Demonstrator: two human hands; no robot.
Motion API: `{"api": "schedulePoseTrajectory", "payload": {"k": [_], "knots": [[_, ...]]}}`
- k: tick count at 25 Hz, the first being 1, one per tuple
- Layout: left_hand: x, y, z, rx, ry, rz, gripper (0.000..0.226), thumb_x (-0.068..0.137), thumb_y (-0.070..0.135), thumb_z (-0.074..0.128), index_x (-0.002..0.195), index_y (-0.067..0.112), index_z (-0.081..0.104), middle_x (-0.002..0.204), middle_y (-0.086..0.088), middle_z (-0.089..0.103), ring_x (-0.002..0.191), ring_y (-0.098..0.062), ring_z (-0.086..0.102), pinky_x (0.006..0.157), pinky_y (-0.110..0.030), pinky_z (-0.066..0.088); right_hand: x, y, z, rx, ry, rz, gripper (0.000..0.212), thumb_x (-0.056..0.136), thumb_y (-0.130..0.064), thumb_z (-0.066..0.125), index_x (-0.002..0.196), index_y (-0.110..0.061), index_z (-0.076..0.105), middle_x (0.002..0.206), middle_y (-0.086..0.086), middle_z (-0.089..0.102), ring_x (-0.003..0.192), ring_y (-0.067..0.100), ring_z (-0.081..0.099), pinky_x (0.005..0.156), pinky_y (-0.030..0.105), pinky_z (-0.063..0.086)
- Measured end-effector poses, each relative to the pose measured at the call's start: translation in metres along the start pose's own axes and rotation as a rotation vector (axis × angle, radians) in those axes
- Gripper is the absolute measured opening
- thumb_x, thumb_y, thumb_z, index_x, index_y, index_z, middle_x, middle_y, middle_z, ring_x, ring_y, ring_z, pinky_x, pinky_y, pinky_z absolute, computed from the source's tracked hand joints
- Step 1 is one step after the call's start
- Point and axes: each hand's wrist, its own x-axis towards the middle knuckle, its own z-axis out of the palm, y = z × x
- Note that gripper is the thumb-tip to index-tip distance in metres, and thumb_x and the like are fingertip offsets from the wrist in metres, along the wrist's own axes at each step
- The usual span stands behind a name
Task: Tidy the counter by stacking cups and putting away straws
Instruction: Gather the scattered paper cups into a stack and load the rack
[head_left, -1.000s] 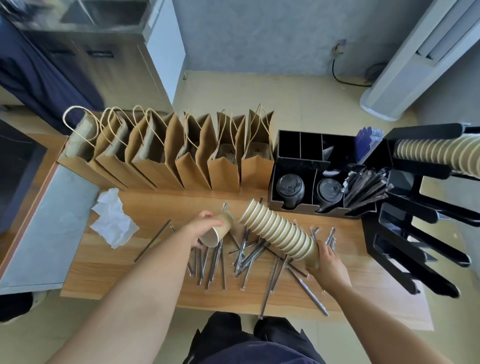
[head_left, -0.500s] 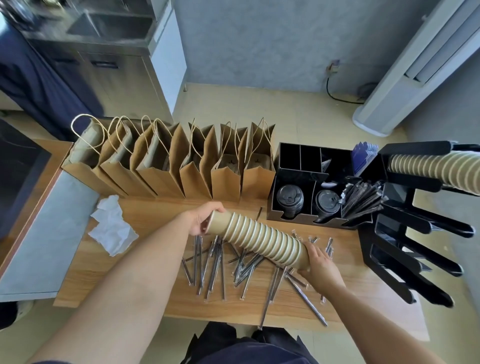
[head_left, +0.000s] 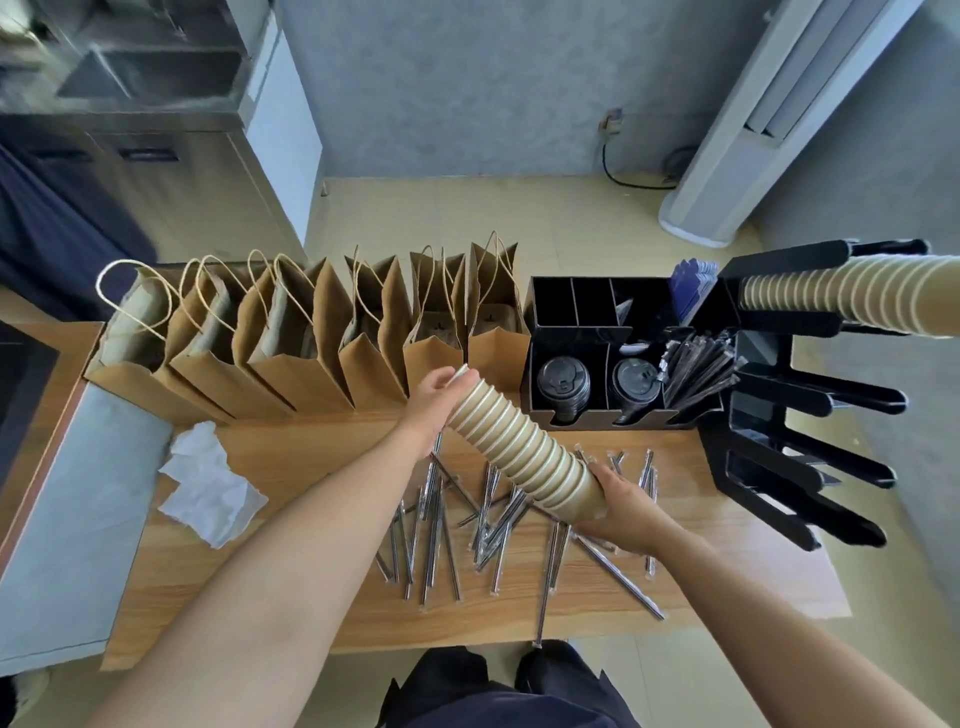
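A long stack of beige paper cups (head_left: 522, 444) is held tilted over the wooden counter (head_left: 322, 587). My left hand (head_left: 434, 400) presses against the stack's upper open end. My right hand (head_left: 621, 501) grips its lower end. Under the stack lie several wrapped dark straws (head_left: 441, 530), scattered across the counter. More straws stand in the right compartment (head_left: 696, 364) of a black organizer (head_left: 571, 332). A second cup stack (head_left: 852, 296) lies in the top slot of the black cup rack (head_left: 789, 441) at the right.
A row of brown paper bags (head_left: 311, 338) lines the counter's back edge. A crumpled white tissue (head_left: 208, 483) lies at the left. Black lids (head_left: 563, 384) sit in the organizer. A grey panel (head_left: 67, 519) adjoins the counter's left side.
My left hand carried a single cup to the stack's open end and pushed it in. Both hands then lifted the stack a little toward the back and right.
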Motion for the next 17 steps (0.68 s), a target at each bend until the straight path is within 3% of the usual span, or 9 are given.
{"api": "schedulePoseTrajectory", "payload": {"k": [5, 8, 13, 15, 17], "knots": [[-0.006, 0.015, 0.028, -0.26, 0.129, 0.054, 0.093, 0.076, 0.054, 0.08, 0.152, 0.037, 0.029, 0.135, 0.0, 0.051, 0.113, -0.022, 0.06, 0.098, -0.05, 0.053, -0.021, -0.018, -0.006, 0.143, -0.037, 0.002, 0.101, 0.07, -0.051, 0.083, 0.152, -0.028, 0.029, 0.131, -0.002, 0.059, 0.11, 0.019, 0.059, 0.093, 0.034, 0.049], [-0.014, 0.028, 0.056, -0.336, 0.112, 0.045, 0.089, 0.076, 0.049, 0.082, 0.148, 0.032, 0.033, 0.13, -0.003, 0.058, 0.109, -0.024, 0.065, 0.092, -0.052, 0.056, -0.035, -0.023, -0.016, 0.29, -0.066, -0.016, 0.105, 0.069, -0.052, 0.083, 0.153, -0.034, 0.024, 0.129, -0.007, 0.058, 0.11, 0.016, 0.062, 0.094, 0.034, 0.052], [-0.035, 0.052, 0.119, -0.357, 0.022, 0.09, 0.06, 0.075, 0.045, 0.083, 0.123, 0.038, 0.047, 0.121, -0.007, 0.065, 0.105, -0.029, 0.07, 0.088, -0.056, 0.058, -0.078, -0.014, -0.058, 0.607, -0.127, -0.136, 0.091, 0.083, -0.019, 0.081, 0.152, -0.033, 0.023, 0.124, -0.001, 0.059, 0.104, 0.014, 0.066, 0.083, 0.029, 0.059], [-0.042, 0.058, 0.156, -0.374, 0.023, 0.106, 0.065, 0.075, 0.048, 0.082, 0.128, 0.032, 0.048, 0.121, -0.009, 0.067, 0.103, -0.032, 0.071, 0.087, -0.058, 0.058, -0.096, 0.001, -0.074, 0.707, -0.125, -0.188, 0.093, 0.085, -0.009, 0.078, 0.152, -0.037, 0.018, 0.126, -0.001, 0.058, 0.103, 0.012, 0.066, 0.081, 0.029, 0.059], [-0.052, 0.061, 0.202, -0.365, 0.016, 0.117, 0.069, 0.078, 0.048, 0.079, 0.133, 0.027, 0.045, 0.121, -0.011, 0.066, 0.102, -0.033, 0.071, 0.087, -0.057, 0.058, -0.115, 0.03, -0.087, 0.833, -0.137, -0.215, 0.101, 0.085, -0.012, 0.079, 0.153, -0.043, 0.011, 0.133, 0.001, 0.057, 0.109, 0.018, 0.067, 0.086, 0.034, 0.06]]}}
